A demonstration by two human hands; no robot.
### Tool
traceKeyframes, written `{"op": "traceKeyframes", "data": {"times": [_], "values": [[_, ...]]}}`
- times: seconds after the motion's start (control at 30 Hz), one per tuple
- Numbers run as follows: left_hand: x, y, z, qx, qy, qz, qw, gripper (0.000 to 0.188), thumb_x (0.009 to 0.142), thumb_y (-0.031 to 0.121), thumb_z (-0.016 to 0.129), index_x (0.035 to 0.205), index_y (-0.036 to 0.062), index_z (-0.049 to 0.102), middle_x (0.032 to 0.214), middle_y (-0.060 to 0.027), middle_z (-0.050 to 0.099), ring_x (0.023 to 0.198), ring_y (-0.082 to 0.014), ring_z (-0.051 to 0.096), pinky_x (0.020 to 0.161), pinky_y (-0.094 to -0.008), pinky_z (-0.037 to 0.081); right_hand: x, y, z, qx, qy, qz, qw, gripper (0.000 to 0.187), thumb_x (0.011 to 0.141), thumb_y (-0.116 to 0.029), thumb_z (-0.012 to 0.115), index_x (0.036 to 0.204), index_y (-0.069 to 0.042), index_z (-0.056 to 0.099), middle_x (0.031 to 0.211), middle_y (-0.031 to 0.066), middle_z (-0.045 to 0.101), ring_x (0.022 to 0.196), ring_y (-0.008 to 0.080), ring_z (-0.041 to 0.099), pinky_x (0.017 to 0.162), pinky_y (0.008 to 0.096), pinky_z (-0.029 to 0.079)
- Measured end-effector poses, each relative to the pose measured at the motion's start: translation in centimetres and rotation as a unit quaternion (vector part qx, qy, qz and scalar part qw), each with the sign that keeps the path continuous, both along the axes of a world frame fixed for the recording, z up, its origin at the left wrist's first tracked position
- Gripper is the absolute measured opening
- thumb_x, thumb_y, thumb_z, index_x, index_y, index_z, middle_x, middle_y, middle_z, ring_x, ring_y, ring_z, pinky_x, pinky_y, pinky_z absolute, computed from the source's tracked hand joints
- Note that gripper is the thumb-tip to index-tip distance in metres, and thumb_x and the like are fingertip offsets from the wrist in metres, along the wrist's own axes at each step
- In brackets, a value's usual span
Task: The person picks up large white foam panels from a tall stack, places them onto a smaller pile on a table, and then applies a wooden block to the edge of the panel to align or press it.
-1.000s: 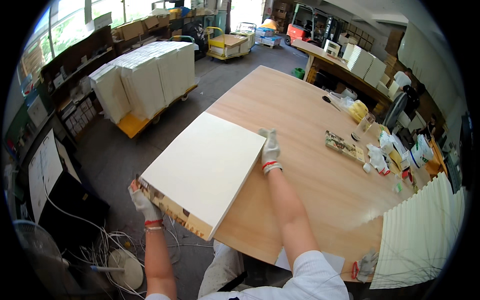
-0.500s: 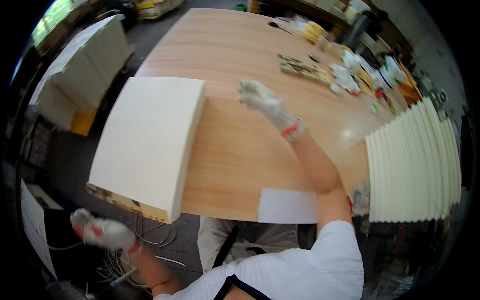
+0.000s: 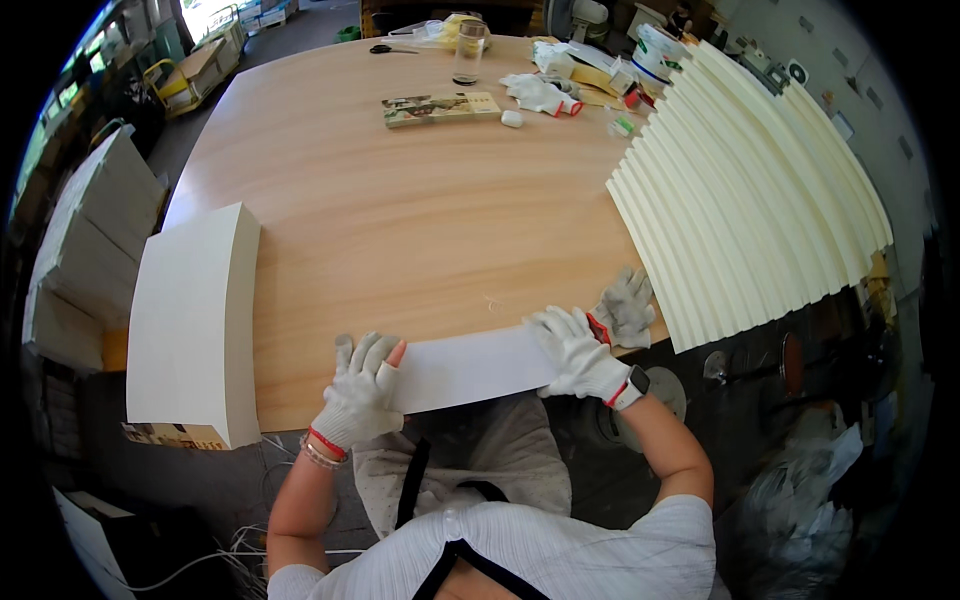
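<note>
White paper sheet [image 3: 470, 368] lies along near edge of table [image 3: 420, 240], likely light, bendy, best taken by its ends, where gloved left hand [image 3: 360, 396] and right hand [image 3: 582, 354] rest; whether either grip pinches, cannot tell.

Low in the frame, the left hand [image 3: 362, 392] points its fingers up; the right hand [image 3: 580, 356] points up and left.

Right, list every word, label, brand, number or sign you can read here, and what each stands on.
No text is clear enough to quote.
Patterned flat block: markings too small to read.
White tub: print too small to read.
Patterned strip under the white stack: too small to read.
White sheet under the hands: no print visible.
</note>
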State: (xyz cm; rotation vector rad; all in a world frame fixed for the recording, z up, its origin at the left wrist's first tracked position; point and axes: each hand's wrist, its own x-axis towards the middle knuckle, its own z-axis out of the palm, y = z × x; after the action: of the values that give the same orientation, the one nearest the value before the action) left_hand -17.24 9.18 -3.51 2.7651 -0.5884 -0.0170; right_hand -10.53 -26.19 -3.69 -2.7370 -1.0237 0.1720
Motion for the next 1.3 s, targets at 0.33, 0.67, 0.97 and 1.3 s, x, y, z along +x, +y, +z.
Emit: {"op": "traceKeyframes", "data": {"times": [0.33, 0.67, 0.97, 1.3], "values": [[-1.1, 0.1, 0.5, 0.052, -0.063, 0.02, 0.996, 0.103, 0.056, 0.034, 0.087, 0.142, 0.0058, 0.039, 0.142, -0.0185, 0.041, 0.132, -0.0413, 0.037, 0.102, -0.0535, 0.04, -1.5, -1.9, 1.2, 0.153, 0.008, -0.022, 0.988, 0.103, 0.062, -0.049, 0.084, 0.141, 0.0, 0.039, 0.145, 0.0208, 0.04, 0.138, 0.0386, 0.033, 0.114, 0.0482, 0.024], [10.6, -17.3, 20.1, -0.341, -0.113, -0.22, 0.907, 0.034, 0.08, 0.008, 0.073, 0.112, 0.0055, 0.062, 0.11, -0.0123, 0.067, 0.104, -0.029, 0.062, 0.088, -0.0362, 0.05, -7.8, -11.9, 17.0, 0.341, -0.252, 0.003, 0.905, 0.044, 0.078, -0.011, 0.078, 0.115, 0.004, 0.062, 0.112, 0.0207, 0.066, 0.103, 0.0351, 0.065, 0.09, 0.0403, 0.052], [18.6, -37.0, 30.4, -0.215, -0.383, -0.423, 0.792, 0.021, 0.078, -0.009, 0.061, 0.097, -0.0032, 0.067, 0.118, -0.0118, 0.066, 0.111, -0.0196, 0.061, 0.09, -0.0299, 0.053, -14.9, -18.7, 21.6, 0.305, -0.392, -0.078, 0.865, 0.029, 0.08, -0.013, 0.077, 0.103, 0.002, 0.067, 0.102, 0.0171, 0.069, 0.091, 0.0307, 0.069, 0.079, 0.0346, 0.056], [17.2, -42.1, 34.0, -0.132, -0.142, -0.352, 0.916, 0.029, 0.084, -0.002, 0.057, 0.111, -0.0015, 0.067, 0.111, -0.0116, 0.069, 0.097, -0.0159, 0.065, 0.087, -0.0268, 0.051, -15.0, -27.1, 19.5, 0.414, -0.375, -0.181, 0.809, 0.017, 0.084, -0.002, 0.068, 0.1, 0.001, 0.066, 0.095, 0.0139, 0.069, 0.083, 0.0215, 0.068, 0.075, 0.031, 0.055]]}}
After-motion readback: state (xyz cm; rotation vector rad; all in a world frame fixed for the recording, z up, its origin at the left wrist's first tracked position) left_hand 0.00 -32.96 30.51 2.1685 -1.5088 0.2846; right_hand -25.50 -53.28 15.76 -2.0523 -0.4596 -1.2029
